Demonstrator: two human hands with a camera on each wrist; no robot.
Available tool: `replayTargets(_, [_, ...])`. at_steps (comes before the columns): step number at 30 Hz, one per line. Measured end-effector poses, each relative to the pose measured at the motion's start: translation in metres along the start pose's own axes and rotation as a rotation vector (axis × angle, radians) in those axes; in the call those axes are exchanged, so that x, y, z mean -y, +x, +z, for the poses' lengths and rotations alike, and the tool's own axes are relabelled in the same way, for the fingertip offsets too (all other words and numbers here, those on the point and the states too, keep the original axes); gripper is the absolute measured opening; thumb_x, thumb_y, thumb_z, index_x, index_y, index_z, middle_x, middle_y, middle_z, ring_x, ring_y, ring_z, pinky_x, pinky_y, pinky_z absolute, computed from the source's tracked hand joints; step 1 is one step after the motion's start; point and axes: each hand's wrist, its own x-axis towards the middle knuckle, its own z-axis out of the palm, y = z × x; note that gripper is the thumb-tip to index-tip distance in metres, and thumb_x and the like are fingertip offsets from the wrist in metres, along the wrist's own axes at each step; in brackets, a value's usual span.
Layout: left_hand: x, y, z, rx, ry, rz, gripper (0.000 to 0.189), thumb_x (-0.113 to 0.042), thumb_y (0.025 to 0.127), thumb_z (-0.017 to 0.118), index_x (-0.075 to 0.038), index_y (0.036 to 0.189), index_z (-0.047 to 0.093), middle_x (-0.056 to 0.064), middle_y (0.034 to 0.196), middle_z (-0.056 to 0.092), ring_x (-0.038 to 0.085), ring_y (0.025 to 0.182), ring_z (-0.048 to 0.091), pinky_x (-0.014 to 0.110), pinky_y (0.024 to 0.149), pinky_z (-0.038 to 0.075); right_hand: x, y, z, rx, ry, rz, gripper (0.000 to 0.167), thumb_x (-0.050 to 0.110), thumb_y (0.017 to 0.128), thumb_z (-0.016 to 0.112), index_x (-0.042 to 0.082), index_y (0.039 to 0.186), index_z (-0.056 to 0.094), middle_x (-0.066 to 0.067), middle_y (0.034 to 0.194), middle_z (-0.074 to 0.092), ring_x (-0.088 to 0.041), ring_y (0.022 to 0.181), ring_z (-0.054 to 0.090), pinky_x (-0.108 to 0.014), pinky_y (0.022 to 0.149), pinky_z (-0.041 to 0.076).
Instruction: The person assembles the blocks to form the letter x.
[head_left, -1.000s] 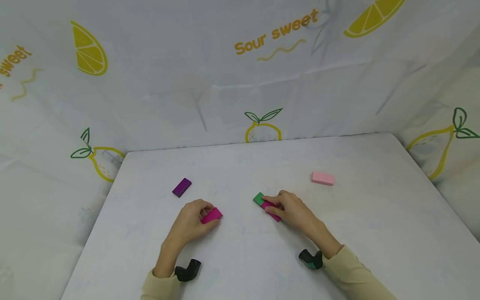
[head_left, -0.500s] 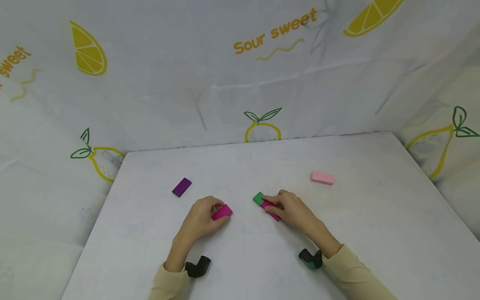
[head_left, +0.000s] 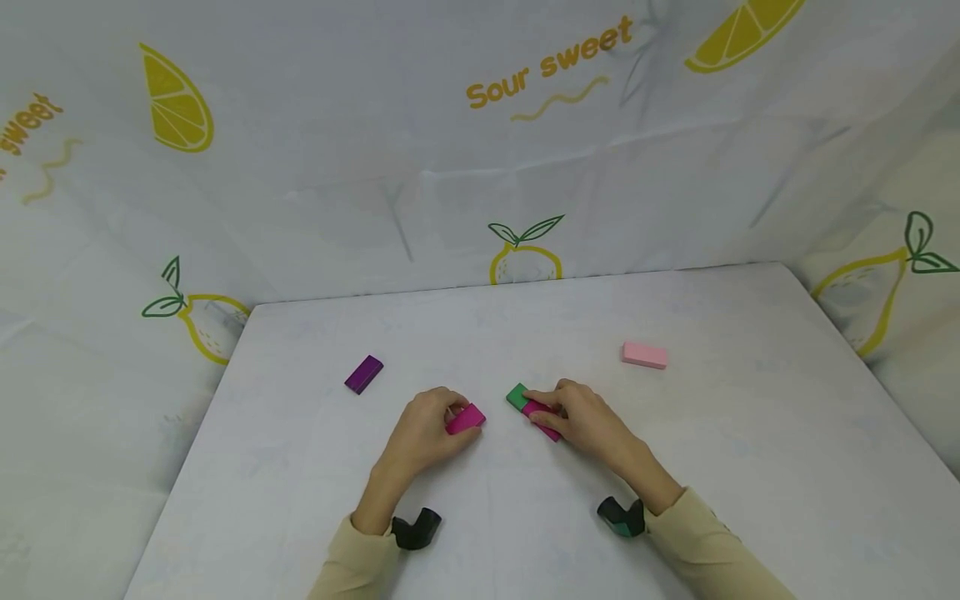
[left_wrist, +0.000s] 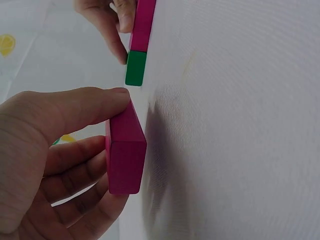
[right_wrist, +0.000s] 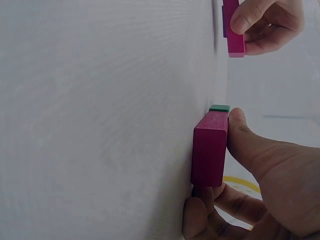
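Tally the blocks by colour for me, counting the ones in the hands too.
Magenta blocks: 2
Green block: 1
Purple block: 1
Light pink block: 1
Total: 5

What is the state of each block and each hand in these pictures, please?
Left magenta block: gripped by the left hand, apart from the green block.
Right magenta block: gripped by the right hand, end to end with the green block.
Green block: lying on the table.
Purple block: lying on the table, untouched.
Pink block: lying on the table, untouched.
Left hand: gripping.
Right hand: gripping.
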Motion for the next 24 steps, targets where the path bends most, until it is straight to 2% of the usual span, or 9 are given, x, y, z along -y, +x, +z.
replayTargets(10, [-0.01,0.006,0.011,0.001,0.003,0.012,0.03,-0.022,0.081,0.086,-0.003,0.102,0.076,0.003,0.088,0.071,0.012,0.076,0.058,0.019,0.066,0.048,0.001,0.0,0.0,0.006,0.004,0.011,0.04,0.02,0.092,0.076,0.016,0.131,0.071,-0.002,0.081,0.054,-0.013,0.073,0.044,-0.022,0.059,0.035])
replayTargets(24, [-0.02,0.016,0.023,0.012,0.015,0.037,0.03,-0.023,0.082,0.086,-0.002,0.102,0.076,0.006,0.091,0.074,0.013,0.08,0.063,0.023,0.071,0.052,0.001,0.0,-0.001,-0.003,0.011,0.002,0.04,0.018,0.091,0.077,0.017,0.131,0.071,-0.002,0.08,0.054,-0.013,0.071,0.044,-0.021,0.058,0.034])
